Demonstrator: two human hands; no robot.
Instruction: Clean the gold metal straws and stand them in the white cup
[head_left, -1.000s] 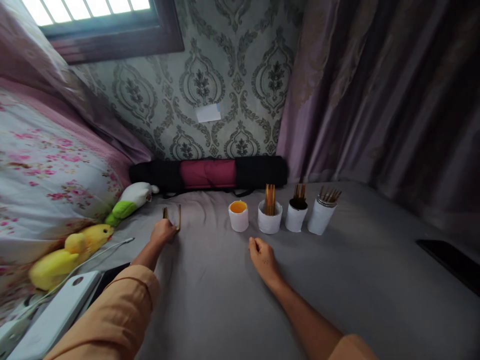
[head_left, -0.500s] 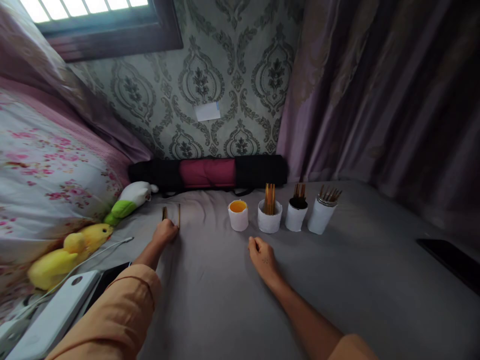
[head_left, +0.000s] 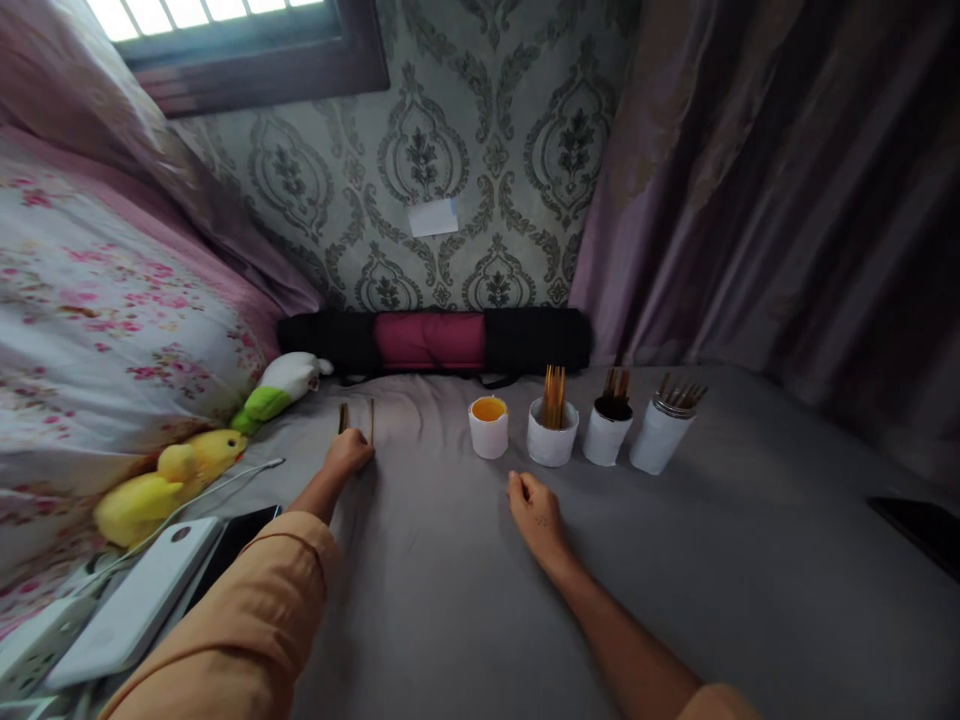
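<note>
My left hand (head_left: pixel 349 453) is closed low over the grey sheet, with its fingertips at the lower end of a thin brown stick (head_left: pixel 371 420). Just beyond its knuckles are several more thin sticks (head_left: pixel 343 417), partly hidden by the hand. My right hand (head_left: pixel 537 508) rests with curled fingers in front of the cups, and nothing shows in it. Nearest it are a white cup with an orange inside (head_left: pixel 489 432) and a wider white cup (head_left: pixel 553 445) holding golden sticks (head_left: pixel 555 397). Further right, a dark-mouthed white cup (head_left: pixel 606 440) and a tilted white cup (head_left: pixel 658 440) also hold sticks.
A black and maroon roll (head_left: pixel 429 340) lies along the wall. On the left are a yellow plush toy (head_left: pixel 161 490), a green and white plush (head_left: pixel 285 385), a white cable (head_left: pixel 225 482), a white device (head_left: pixel 139 595) and a power strip (head_left: pixel 45 640). A dark phone-like slab (head_left: pixel 919 530) lies far right.
The whole view has shifted slightly, so everything appears a little further right. Both hands keep nearly the same places relative to the sticks and cups.
</note>
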